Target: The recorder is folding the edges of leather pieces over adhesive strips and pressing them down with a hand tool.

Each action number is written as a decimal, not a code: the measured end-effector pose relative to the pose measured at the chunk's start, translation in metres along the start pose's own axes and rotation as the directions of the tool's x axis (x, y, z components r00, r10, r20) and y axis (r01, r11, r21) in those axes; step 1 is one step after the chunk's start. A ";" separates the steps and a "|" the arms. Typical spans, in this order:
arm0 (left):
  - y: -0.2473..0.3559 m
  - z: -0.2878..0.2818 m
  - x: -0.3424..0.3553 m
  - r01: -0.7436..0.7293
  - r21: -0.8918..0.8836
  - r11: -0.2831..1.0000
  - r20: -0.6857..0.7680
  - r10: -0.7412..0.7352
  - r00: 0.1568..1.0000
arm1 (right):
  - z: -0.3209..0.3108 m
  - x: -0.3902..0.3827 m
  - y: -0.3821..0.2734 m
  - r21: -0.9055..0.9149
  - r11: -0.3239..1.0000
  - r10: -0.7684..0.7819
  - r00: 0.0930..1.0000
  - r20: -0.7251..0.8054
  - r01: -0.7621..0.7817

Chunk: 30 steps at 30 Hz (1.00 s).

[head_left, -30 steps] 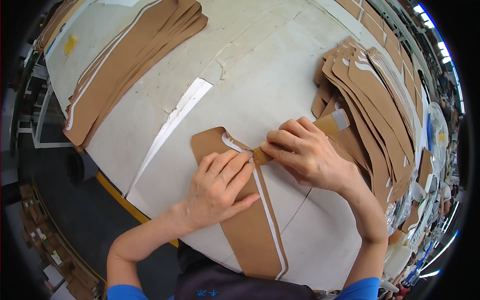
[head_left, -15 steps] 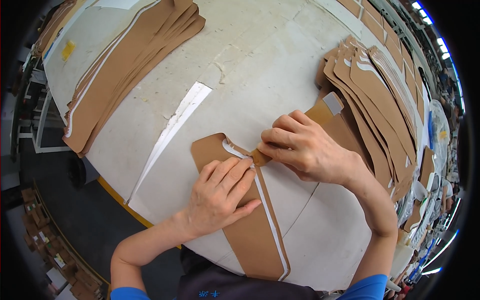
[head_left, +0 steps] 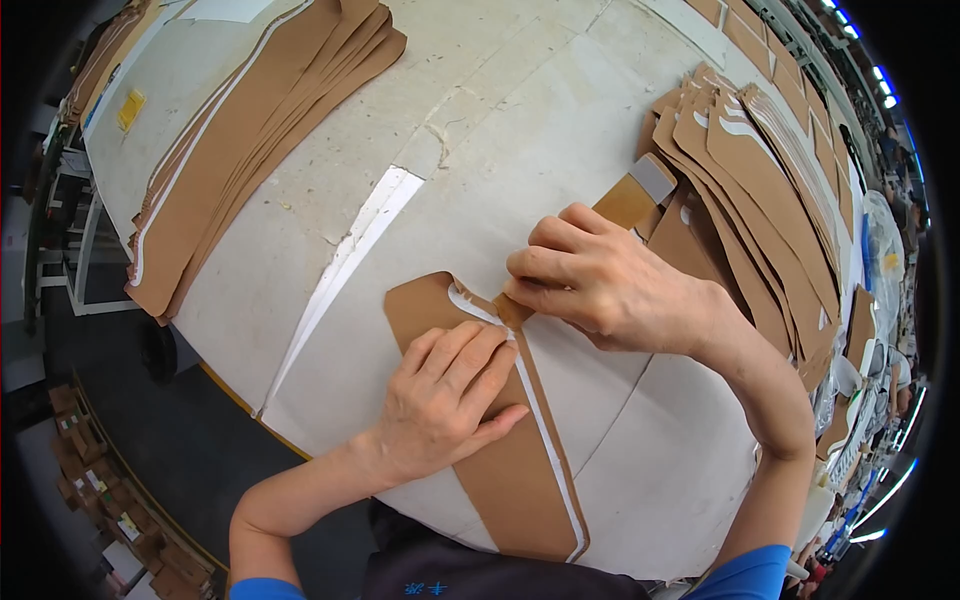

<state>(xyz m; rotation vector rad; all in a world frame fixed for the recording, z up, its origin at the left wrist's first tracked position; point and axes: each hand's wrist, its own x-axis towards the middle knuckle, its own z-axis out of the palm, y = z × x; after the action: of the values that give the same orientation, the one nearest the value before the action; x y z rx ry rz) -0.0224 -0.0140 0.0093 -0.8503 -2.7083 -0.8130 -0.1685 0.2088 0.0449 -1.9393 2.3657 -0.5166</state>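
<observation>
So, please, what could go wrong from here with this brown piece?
The tool in the right hand is close to the fingers of the left hand; it might slip and catch them. The white strip on the brown piece could wrinkle where it curves.

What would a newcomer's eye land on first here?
Probably the left hand resting on a brown panel near the centre, with the right hand holding a flat amber tool at that panel's edge. After that, likely a fanned brown stack at upper left and a second stack at upper right.
</observation>
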 end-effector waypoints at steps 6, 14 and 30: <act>-0.002 0.000 -0.002 -0.013 -0.024 1.000 -0.024 0.012 1.000 | -0.005 0.010 0.002 -0.012 1.000 -0.023 0.999 0.032 0.023; -0.035 -0.012 0.016 -0.086 0.042 0.995 -0.052 0.088 0.995 | -0.034 -0.048 -0.068 0.485 0.733 0.573 0.817 -0.062 -0.478; -0.054 -0.011 0.022 -0.351 0.196 0.916 0.016 0.355 0.935 | 0.084 -0.159 -0.399 0.627 -0.045 0.998 -0.055 0.004 -0.777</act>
<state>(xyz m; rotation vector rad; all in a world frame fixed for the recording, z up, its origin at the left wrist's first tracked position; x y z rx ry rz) -0.0718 -0.0468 0.0020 -1.2249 -2.4543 -0.4643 0.2638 0.2765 0.0480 0.4828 2.6465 -1.2505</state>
